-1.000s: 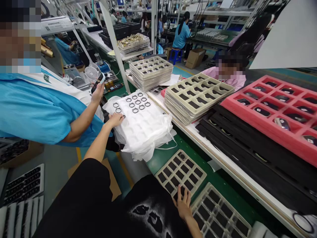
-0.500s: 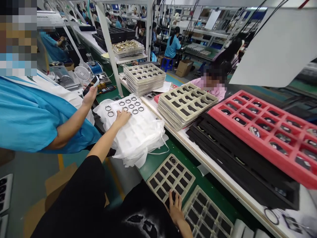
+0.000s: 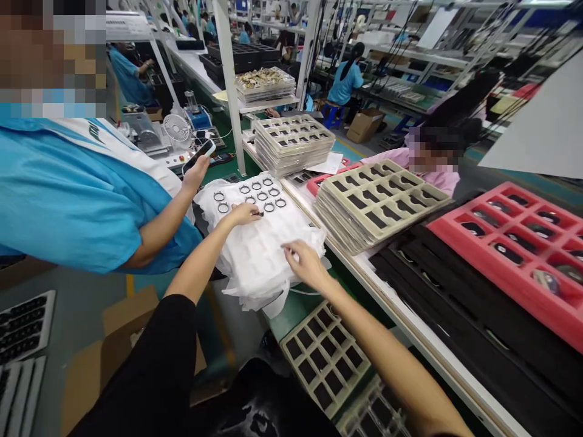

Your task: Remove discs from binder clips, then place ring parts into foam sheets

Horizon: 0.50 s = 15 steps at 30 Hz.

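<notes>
Several thin black rings lie in rows at the far end of a stack wrapped in soft white sheeting. My left hand is over the middle of this stack, its fingers closed on one black ring, which shows only as a dark edge at the fingertips. Above the stack's right side is my right hand, with thumb and forefinger apart and nothing visible between them. Below my right forearm, a beige compartment tray with dark pads rests on the green bench; the forearm hides part of it.
Stacked beige trays and a red foam tray holding parts stand along the right-hand shelf. At left, a person in a blue top holds a phone. A white post rises behind the stack.
My right hand has come up from the beige tray to the white stack. My left hand has lifted a black ring from among the others. The view has shifted left.
</notes>
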Each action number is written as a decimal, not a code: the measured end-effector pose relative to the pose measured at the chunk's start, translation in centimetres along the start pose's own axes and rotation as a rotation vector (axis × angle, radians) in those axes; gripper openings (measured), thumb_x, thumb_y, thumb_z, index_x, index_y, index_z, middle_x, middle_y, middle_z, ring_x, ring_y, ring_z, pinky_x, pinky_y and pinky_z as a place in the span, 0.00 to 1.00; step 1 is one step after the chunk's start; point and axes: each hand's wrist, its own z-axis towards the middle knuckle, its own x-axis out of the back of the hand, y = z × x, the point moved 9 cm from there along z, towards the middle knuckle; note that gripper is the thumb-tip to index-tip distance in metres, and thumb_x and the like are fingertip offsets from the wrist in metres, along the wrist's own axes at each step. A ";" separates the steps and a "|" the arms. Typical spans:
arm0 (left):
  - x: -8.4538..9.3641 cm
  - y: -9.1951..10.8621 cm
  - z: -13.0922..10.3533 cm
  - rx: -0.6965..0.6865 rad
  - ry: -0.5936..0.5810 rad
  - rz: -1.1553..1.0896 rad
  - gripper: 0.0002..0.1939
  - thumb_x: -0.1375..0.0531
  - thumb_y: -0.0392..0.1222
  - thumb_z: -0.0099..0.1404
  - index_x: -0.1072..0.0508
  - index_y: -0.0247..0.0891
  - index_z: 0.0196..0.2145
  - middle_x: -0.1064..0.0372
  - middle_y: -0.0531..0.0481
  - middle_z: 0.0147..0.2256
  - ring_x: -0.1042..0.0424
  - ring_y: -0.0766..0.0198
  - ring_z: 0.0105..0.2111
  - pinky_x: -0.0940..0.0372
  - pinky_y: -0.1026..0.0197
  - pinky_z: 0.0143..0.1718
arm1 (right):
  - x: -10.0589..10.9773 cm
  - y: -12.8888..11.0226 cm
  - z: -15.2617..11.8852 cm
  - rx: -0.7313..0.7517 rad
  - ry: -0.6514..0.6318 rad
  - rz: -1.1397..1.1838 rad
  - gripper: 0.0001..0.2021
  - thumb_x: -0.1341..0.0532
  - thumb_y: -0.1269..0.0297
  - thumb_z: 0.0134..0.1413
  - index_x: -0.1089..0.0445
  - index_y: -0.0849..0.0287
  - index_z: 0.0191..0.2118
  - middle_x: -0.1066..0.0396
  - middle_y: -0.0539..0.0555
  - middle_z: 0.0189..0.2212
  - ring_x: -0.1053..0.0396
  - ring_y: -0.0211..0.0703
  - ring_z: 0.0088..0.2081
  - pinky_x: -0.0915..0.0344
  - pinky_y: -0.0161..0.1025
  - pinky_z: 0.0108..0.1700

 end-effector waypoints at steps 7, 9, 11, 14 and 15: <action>-1.2 2.7 -11.5 0.065 0.450 -0.639 0.17 0.40 0.56 0.64 0.31 0.40 0.28 0.31 0.51 0.30 0.31 0.60 0.35 0.35 0.57 0.42 | -2.6 4.3 16.7 -0.225 -0.039 -0.266 0.18 0.47 0.64 0.71 0.26 0.62 0.57 0.30 0.64 0.54 0.33 0.52 0.57 0.39 0.46 0.59; -4.1 4.0 -16.2 0.134 0.441 -0.740 0.17 0.38 0.57 0.64 0.31 0.42 0.28 0.32 0.52 0.29 0.32 0.60 0.33 0.34 0.57 0.41 | -4.3 4.7 18.7 -0.241 -0.034 -0.284 0.18 0.45 0.62 0.71 0.24 0.67 0.54 0.32 0.69 0.57 0.37 0.58 0.61 0.42 0.51 0.61; -6.8 5.5 -20.2 0.164 0.390 -0.807 0.18 0.38 0.59 0.64 0.32 0.44 0.28 0.33 0.51 0.29 0.32 0.60 0.33 0.34 0.55 0.40 | -5.9 4.9 19.8 -0.248 -0.039 -0.290 0.17 0.42 0.63 0.68 0.24 0.71 0.51 0.32 0.73 0.57 0.39 0.61 0.62 0.46 0.55 0.63; -8.7 6.0 -24.7 0.217 0.443 -0.909 0.20 0.38 0.63 0.64 0.32 0.45 0.27 0.35 0.49 0.29 0.33 0.58 0.34 0.34 0.53 0.40 | -6.9 5.5 20.7 -0.266 -0.061 -0.268 0.14 0.38 0.66 0.64 0.22 0.70 0.48 0.28 0.71 0.53 0.35 0.59 0.59 0.46 0.56 0.63; -8.9 5.8 -25.6 0.236 0.470 -0.934 0.21 0.38 0.64 0.64 0.32 0.46 0.27 0.36 0.49 0.29 0.33 0.58 0.33 0.35 0.52 0.40 | -6.8 5.9 20.9 -0.281 -0.078 -0.251 0.13 0.37 0.65 0.63 0.22 0.68 0.46 0.25 0.69 0.50 0.32 0.57 0.56 0.43 0.55 0.61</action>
